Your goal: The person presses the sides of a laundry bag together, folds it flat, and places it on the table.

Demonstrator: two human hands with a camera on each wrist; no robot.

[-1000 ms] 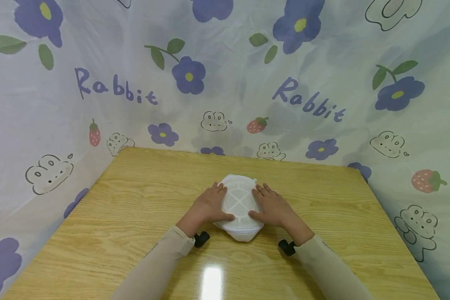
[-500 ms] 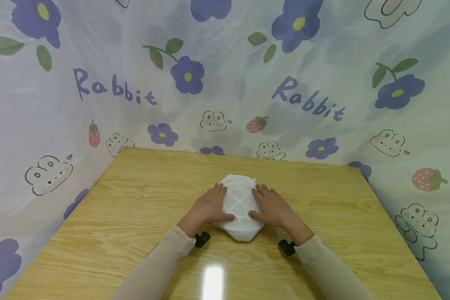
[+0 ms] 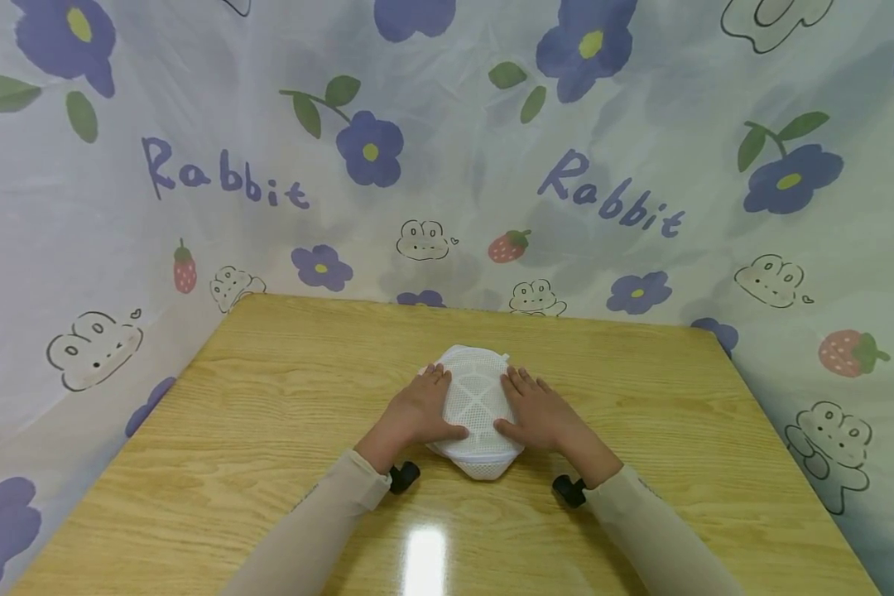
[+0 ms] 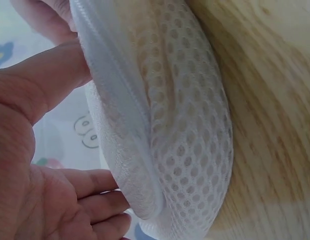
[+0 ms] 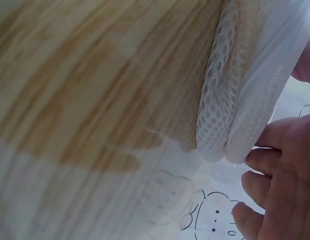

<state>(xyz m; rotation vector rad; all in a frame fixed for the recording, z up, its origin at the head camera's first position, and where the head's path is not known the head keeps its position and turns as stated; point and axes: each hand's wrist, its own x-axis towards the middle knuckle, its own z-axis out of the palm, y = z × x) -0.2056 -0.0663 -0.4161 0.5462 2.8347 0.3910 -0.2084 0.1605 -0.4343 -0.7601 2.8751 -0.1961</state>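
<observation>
A white mesh laundry bag [image 3: 480, 401], puffed up and rounded, lies on the wooden table with strips crossing over its top. My left hand [image 3: 417, 411] rests on its left side, fingers stretched forward and thumb on top. On the opposite side my right hand [image 3: 544, 411] lies likewise, its thumb pointing inward. The left wrist view shows the honeycomb mesh bag [image 4: 190, 145] up close, with the left hand's [image 4: 30, 145] thumb and fingertips touching its smooth white band. From the right wrist, the bag's folded mesh side [image 5: 217, 110] appears beside the fingers of the right hand [image 5: 280, 175].
The light wooden table [image 3: 290, 364] reaches back to a white cloth backdrop [image 3: 462, 182] printed with flowers, rabbits and strawberries. Black wrist-mounted pieces show under the left cuff [image 3: 405, 477] and the right cuff [image 3: 569, 491]. A bright reflection marks the table's front.
Both hands and the mesh bag stay practically in place. The head view has shifted very slightly.
</observation>
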